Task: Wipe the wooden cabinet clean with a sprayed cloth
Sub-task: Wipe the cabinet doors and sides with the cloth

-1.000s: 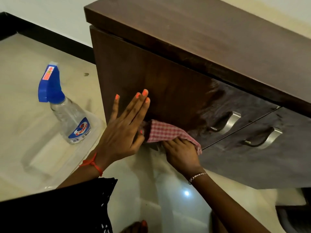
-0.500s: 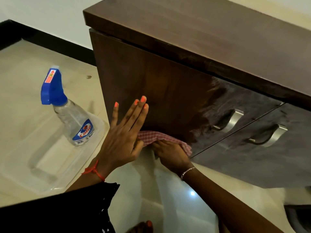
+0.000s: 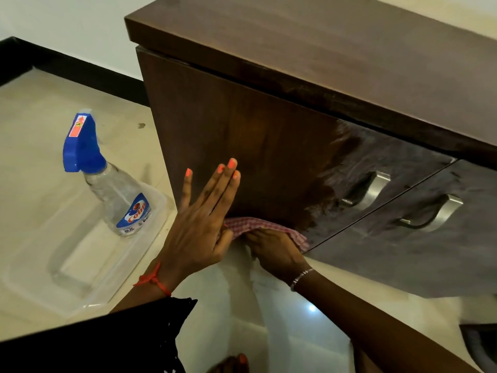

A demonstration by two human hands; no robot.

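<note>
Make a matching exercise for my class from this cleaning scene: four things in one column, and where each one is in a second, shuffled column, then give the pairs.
Things
1. spray bottle
2. checked cloth
3. left hand
4. metal handles

Places
A. flat against the cabinet's side panel
B. on the dusty drawer fronts
C. standing on a clear tray on the floor
D. at the cabinet's bottom edge, gripped by the right hand

Pairs: 1-C, 2-D, 3-A, 4-B
</note>
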